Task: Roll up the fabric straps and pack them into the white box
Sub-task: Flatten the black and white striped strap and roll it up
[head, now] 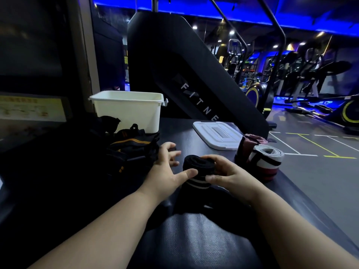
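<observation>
Right hand (229, 171): gripped the black strap roll (198, 164), frame centre.
Left hand (167, 167): fingers spread, thumb seemingly touching the roll.
White box (128, 113): stood open, upper left.

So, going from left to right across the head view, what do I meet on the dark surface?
A pile of unrolled black straps → left hand → black rolled strap → right hand gripping it → white and red rolled strap. The white box and the lid overlap these, so they are left out.
</observation>
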The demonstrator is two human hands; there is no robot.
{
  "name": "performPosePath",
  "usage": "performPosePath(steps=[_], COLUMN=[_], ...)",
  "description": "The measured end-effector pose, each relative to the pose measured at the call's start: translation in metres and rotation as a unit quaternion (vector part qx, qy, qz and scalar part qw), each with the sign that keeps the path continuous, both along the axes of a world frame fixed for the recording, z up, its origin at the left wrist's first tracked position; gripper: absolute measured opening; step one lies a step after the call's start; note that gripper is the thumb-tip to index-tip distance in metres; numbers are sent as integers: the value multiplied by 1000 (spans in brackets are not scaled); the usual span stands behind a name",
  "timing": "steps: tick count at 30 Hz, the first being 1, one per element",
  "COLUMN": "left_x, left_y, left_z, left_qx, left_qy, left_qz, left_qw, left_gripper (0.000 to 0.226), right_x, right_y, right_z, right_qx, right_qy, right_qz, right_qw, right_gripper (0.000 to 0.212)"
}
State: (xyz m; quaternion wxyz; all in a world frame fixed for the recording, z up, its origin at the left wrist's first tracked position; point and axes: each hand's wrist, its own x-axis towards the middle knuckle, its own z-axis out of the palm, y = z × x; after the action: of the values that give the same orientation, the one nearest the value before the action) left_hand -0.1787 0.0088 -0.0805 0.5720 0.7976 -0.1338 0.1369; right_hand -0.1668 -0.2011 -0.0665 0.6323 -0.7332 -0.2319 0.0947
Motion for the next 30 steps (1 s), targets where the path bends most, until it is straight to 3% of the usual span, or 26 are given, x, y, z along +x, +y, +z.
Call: performPosePath(steps=[4, 6, 8, 13, 18, 20, 24, 30], left_x=[0, -1, -2, -4, -7, -12, -18, -28], left_y=[2, 2, 0, -1, -2, -2, 1, -36], left_z=[2, 2, 3, 7, 7, 9, 9, 15], left_qx=[13, 29, 45, 54, 75, 67, 91, 121], left_qy=[26, 16, 8, 7, 1, 24, 80, 67], left_qz=[-74, -76, -77, -47, -8, -31, -102, -172], left_qw=[997, 997, 996, 997, 997, 997, 987, 975], left_gripper=[46, 47, 53, 34, 51, 51, 76, 49], right_x=[-5, -8, -10, -14, -17, -19, -29, -45], right_y=[-1, 2, 5, 8, 7, 6, -6, -45], right_z=[0, 2, 6, 13, 17, 18, 14, 8], right_qx=[-43, -85, -141, -186, -219, -242, -212, -250], right_qy=[1, -24, -70, -109, -115, -125, -109, -111], right_qz=[-12, -27, -59, -66, -40, -47, -66, -94], right_qw=[999, 996, 986, 974, 968, 961, 969, 957], right_gripper=[68, 74, 65, 58, 62, 62, 62, 93])
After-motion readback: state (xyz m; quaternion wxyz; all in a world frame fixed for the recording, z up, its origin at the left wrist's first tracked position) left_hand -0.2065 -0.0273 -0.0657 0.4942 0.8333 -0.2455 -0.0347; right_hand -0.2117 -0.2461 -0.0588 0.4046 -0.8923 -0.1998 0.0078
